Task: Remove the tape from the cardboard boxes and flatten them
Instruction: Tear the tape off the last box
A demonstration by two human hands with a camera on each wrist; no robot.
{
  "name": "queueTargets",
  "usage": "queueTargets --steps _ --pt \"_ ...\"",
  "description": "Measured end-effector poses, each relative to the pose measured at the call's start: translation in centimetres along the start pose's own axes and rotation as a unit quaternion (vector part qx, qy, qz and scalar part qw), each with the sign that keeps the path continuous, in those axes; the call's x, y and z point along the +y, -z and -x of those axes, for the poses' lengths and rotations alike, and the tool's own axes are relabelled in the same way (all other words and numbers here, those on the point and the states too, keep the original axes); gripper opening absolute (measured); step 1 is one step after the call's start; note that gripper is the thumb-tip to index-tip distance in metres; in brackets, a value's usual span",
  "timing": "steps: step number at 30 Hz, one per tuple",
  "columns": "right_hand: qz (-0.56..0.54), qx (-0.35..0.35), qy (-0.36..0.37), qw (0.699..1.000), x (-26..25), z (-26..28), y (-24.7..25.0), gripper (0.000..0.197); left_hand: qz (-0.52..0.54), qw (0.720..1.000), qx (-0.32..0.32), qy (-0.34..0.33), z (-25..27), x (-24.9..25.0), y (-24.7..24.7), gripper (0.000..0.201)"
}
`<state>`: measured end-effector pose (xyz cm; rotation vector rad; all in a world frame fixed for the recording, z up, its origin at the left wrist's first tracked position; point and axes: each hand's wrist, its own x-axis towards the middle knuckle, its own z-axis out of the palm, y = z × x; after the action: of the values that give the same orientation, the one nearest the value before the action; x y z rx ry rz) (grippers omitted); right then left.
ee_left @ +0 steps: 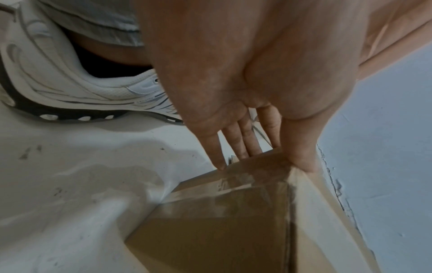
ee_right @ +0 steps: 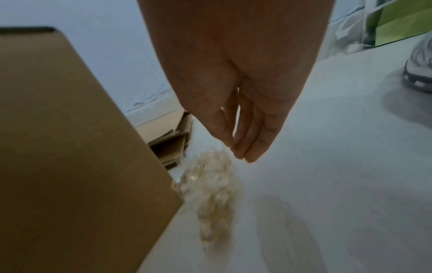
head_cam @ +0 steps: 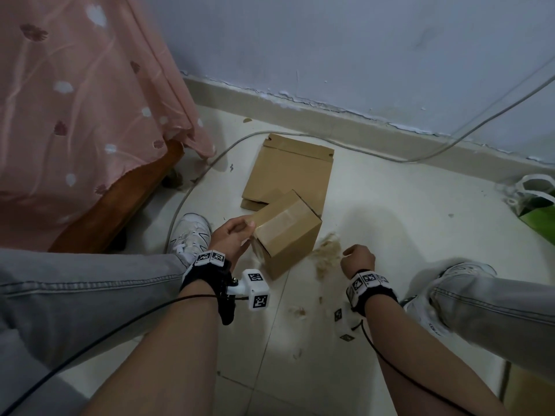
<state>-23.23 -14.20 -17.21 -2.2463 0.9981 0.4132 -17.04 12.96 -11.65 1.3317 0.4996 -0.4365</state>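
A brown cardboard box (head_cam: pixel 288 235) stands tilted on the white floor between my feet, with clear tape (head_cam: pixel 284 218) running across its upper face. My left hand (head_cam: pixel 237 232) grips its upper left corner. In the left wrist view the thumb (ee_left: pixel 301 158) lies on one face of the box (ee_left: pixel 222 230) and the fingers (ee_left: pixel 233 140) reach behind the edge, above a taped seam (ee_left: pixel 233 184). My right hand (head_cam: pixel 359 255) hovers right of the box, fingers pointing down and together (ee_right: pixel 243 147), just over a crumpled wad of removed tape (ee_right: pixel 210 188). A flattened box (head_cam: pixel 288 172) lies behind.
A bed with a pink sheet (head_cam: pixel 75 115) fills the left. A grey cable (head_cam: pixel 192 178) curves over the floor to the wall. My white shoes (head_cam: pixel 192 232) (head_cam: pixel 432 298) flank the box. A green and white object (head_cam: pixel 537 217) sits at the right. Tape scraps (head_cam: pixel 297 310) dot the floor.
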Motion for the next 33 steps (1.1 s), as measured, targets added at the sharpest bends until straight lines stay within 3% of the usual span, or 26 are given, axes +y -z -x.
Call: queueTargets --steps 5,9,13,18,21,25,28,33 --pt "-0.103 0.011 0.035 0.994 -2.1 -0.1 2.8 0.033 -0.095 0.995 0.019 -0.026 0.1 1.7 -0.4 0.013" --pt "-0.171 0.002 0.056 0.984 -5.6 0.9 5.8 0.022 -0.173 0.974 0.071 -0.124 0.5 4.6 -1.6 0.01" --pt "-0.229 -0.039 0.098 0.968 -9.7 3.2 9.0 0.021 -0.233 0.952 0.031 -0.196 1.7 7.8 -3.7 0.02" --pt "-0.271 -0.212 0.147 0.927 -13.0 7.1 10.5 0.01 -0.284 0.935 -0.125 -0.173 3.9 9.2 -6.7 0.022" --pt "-0.271 -0.27 0.145 0.912 -13.8 8.5 10.2 0.015 -0.314 0.921 -0.168 -0.156 5.0 8.4 -7.0 0.031" --pt "-0.26 -0.287 0.134 0.912 -13.7 8.8 9.6 0.027 -0.34 0.914 -0.17 -0.144 5.4 7.2 -6.5 0.027" --pt "-0.272 -0.309 0.135 0.901 -13.5 8.6 9.4 0.03 -0.312 0.927 -0.141 -0.153 5.3 6.9 -6.3 0.016" --pt "-0.289 -0.356 0.14 0.878 -13.1 8.1 9.1 0.016 -0.307 0.933 -0.129 -0.137 4.4 6.5 -5.6 0.011"
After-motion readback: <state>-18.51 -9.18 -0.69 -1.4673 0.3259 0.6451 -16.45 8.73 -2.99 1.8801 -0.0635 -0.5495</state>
